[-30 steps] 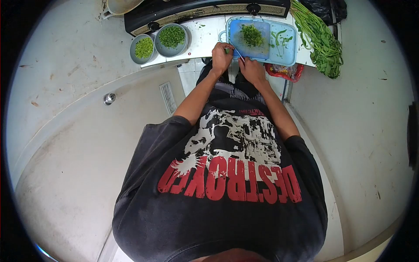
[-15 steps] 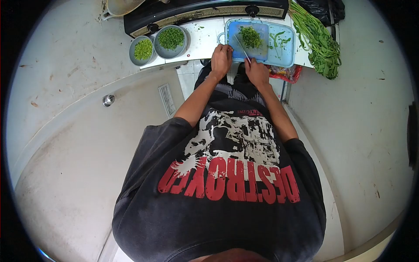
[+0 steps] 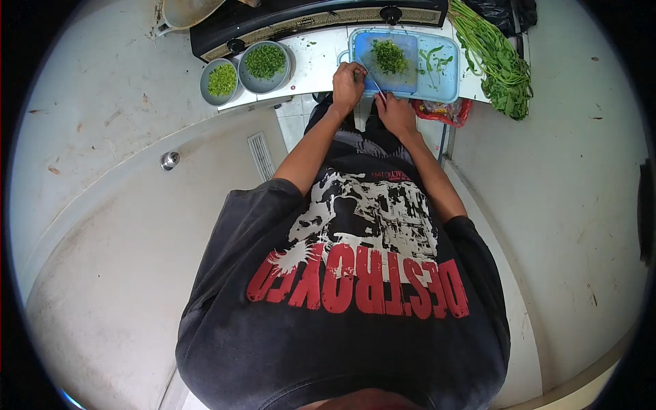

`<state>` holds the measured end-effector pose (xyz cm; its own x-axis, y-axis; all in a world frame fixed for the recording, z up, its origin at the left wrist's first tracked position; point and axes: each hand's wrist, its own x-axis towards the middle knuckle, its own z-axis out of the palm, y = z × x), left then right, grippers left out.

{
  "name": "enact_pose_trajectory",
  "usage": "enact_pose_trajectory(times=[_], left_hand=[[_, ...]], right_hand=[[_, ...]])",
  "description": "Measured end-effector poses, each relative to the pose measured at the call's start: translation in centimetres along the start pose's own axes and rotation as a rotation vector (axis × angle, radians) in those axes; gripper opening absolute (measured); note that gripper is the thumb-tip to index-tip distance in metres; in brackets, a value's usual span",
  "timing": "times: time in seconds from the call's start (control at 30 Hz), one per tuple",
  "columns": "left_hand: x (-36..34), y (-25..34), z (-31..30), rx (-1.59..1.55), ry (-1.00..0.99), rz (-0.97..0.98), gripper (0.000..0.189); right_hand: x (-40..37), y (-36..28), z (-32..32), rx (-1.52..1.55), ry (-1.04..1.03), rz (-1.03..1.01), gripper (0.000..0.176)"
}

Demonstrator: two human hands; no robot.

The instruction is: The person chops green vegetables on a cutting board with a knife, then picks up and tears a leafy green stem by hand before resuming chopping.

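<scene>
Chopped greens: small loose dark-green heap, mid cutting board. Right hand at board's near edge, fingers clamped round knife, blade angled toward heap. Left hand at board's near-left corner, fingers curled together; can't tell if it holds anything.

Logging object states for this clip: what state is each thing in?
knife, gripped by right hand
left hand, curled at blue cutting board edge
greens pile, chopped, on board
larger bowl, filled
smaller bowl, filled
leafy stems, whole, beside board
</scene>
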<state>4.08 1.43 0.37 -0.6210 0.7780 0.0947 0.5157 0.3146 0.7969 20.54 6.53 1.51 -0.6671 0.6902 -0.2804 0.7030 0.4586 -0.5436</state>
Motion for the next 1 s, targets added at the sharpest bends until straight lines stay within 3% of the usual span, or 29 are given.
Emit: enact_pose_trajectory(times=[0.3, 0.6, 1.0], left_hand=[[-0.5, 0.1, -1.0, 0.076, -0.073, 0.194, 0.010], [-0.5, 0.5, -0.8, -0.002, -0.003, 0.022, 0.011], [-0.6, 0.0, -0.8, 0.017, -0.008, 0.086, 0.013]], right_hand=[[1.4, -0.9, 0.6, -0.094, 0.016, 0.011, 0.045], [-0.3, 0.9, -0.5, -0.073, 0.082, -0.024, 0.045], [0.9, 0.0, 0.0, -0.034, -0.043, -0.021, 0.046]])
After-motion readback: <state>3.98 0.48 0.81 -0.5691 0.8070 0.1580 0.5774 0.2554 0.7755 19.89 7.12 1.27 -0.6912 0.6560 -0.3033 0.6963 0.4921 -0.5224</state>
